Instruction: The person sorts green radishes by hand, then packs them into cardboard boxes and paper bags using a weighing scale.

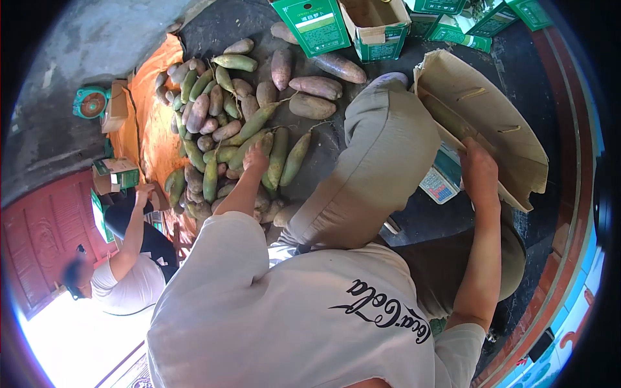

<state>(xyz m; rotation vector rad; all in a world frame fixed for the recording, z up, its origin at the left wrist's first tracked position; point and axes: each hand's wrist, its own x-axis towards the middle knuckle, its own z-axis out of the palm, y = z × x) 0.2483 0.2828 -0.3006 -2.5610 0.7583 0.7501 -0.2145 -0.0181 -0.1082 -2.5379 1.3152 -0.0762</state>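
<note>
My left hand (257, 157) reaches into the heap, its fingers closed over a long green radish (240, 154). More green radishes (278, 155) lie right beside that hand, with thin root tails on some. Mixed among them are plump purplish-brown roots (315, 86). On the other side, my right hand (480, 169) grips the near edge of an open cardboard box (527, 152), which tilts by my leg. A greenish long radish (445, 116) shows inside the box, partly hidden by its wall.
Under the box sits a scale with a keypad (440, 187). Green printed cartons (314, 29) stand at the far side. An orange sheet (155, 97) runs along the heap. At left, a co-worker (129, 278) is beside a green box (116, 173); a teal fan (90, 102) stands behind.
</note>
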